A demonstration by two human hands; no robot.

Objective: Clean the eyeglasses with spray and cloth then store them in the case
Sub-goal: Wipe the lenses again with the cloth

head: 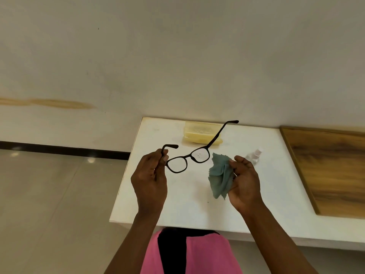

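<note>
Left hand (150,180) pinches the eyeglasses (188,160) at the temple hinge, arms unfolded. Right hand (244,180) grips the cloth (220,177), just right of the frame, not touching. Droplets show on the far lens: spraying looks done, wiping pending. Beyond the grips: spray bottle (254,156), then closed case (201,134); storing remains.

One eyeglasses (187,160), one cloth (220,177), one spray bottle (254,156), one case (201,134), two hands (150,180).
</note>
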